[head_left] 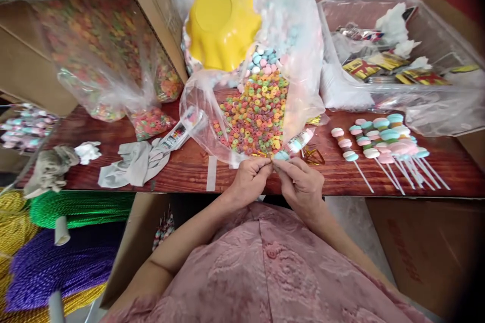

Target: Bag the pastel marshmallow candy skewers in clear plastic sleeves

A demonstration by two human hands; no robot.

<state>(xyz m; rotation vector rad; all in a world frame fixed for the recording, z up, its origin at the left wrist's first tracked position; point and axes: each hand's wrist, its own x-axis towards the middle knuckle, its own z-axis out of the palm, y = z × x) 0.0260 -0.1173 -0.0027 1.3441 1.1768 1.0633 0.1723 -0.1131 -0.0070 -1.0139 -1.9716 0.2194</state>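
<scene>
At the table's front edge my left hand and my right hand meet, fingertips pinched together. A thin gold twist tie shows just beyond my left fingertips. Against my right fingers lies a clear-wrapped stick of pastel candies, its near end hidden by the fingers. More gold twist ties rest beside my right hand. Directly behind both hands, an open clear bag holds small colourful rings and pastel round pieces. A yellow scalloped bowl sits upside down on it.
To the right, several pastel candy skewers lie with white sticks toward me. Behind them stands a clear plastic bin with packets. On the left are a crumpled pale cloth, a cardboard box and bagged rings. Beaded strands hang below.
</scene>
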